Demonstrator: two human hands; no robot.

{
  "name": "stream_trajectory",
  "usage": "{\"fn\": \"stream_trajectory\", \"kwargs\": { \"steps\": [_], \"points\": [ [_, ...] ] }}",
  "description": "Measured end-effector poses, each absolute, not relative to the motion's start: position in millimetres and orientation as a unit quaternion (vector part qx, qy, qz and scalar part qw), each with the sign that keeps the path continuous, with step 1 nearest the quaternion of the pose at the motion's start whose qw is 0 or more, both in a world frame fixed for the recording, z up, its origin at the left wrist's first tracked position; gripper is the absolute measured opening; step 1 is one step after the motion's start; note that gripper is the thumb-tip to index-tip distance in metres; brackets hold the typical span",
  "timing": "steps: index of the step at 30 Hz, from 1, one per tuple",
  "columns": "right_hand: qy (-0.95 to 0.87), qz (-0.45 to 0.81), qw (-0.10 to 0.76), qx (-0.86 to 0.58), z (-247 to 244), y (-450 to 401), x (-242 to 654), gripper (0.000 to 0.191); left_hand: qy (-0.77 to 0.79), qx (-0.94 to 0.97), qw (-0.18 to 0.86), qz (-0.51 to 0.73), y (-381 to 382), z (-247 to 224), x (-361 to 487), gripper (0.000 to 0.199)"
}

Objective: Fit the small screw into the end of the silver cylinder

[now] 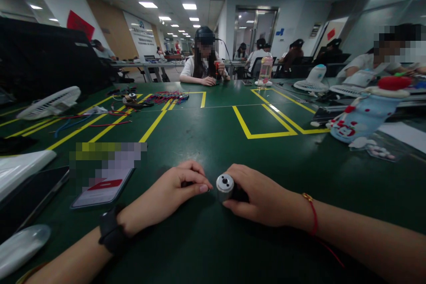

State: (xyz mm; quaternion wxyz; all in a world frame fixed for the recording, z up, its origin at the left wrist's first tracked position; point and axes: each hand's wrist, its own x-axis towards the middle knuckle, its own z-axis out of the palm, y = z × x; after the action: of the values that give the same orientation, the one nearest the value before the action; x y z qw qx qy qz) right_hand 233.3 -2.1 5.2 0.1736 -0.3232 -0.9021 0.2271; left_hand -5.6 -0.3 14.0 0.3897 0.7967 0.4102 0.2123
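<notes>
A silver metal cylinder (225, 187) stands on the green table, its round end facing up with small dark holes in it. My right hand (254, 193) is wrapped round its right side. Just left of the cylinder, apart from it, my left hand (183, 186) is closed in a pinch, thumb against fingertips. A tiny dark thing shows at those fingertips, too small to make out.
On the left lie a phone (109, 186), a white fan (49, 103) and loose wires (169, 96). A blue bottle (364, 115) and small plastic bags (376, 148) are at the right. Across the green table (213, 133) sits a person (203, 60).
</notes>
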Motion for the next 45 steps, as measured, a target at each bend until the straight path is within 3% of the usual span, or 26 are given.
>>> {"fn": "stream_trajectory", "kwargs": {
  "steps": [12, 17, 21, 25, 35, 40, 45],
  "points": [
    [-0.901, 0.229, 0.176, -0.324, 4.0, -2.2, 232.5, 0.024, 0.419, 0.795, 0.385, 0.211, 2.2, 11.5, -9.1, 0.017],
    [-0.901, 0.231, 0.176, -0.322, 5.6, -2.6, 233.4, 0.025, 0.521, 0.644, 0.462, 0.316, 10.1, 3.2, -16.1, 0.022],
    [-0.901, 0.230, 0.176, -0.323, 6.7, -2.6, 233.2, 0.024, 0.480, 0.518, 0.563, 0.428, 14.3, -5.9, -18.2, 0.018],
    [-0.900, 0.232, 0.171, -0.326, 6.7, -2.7, 233.0, 0.024, 0.462, 0.492, 0.587, 0.447, 16.1, -9.2, -18.9, 0.017],
    [-0.901, 0.229, 0.172, -0.324, 5.8, -2.6, 233.0, 0.024, 0.470, 0.745, 0.409, 0.238, 5.6, 7.2, -16.3, 0.013],
    [-0.900, 0.231, 0.172, -0.326, 4.7, -2.5, 233.0, 0.024, 0.421, 0.827, 0.323, 0.187, -0.2, 9.9, -12.7, 0.015],
    [-0.900, 0.231, 0.173, -0.327, 4.3, -2.3, 233.0, 0.024, 0.412, 0.840, 0.307, 0.176, -4.2, 13.7, -8.9, 0.012]
  ]
}}
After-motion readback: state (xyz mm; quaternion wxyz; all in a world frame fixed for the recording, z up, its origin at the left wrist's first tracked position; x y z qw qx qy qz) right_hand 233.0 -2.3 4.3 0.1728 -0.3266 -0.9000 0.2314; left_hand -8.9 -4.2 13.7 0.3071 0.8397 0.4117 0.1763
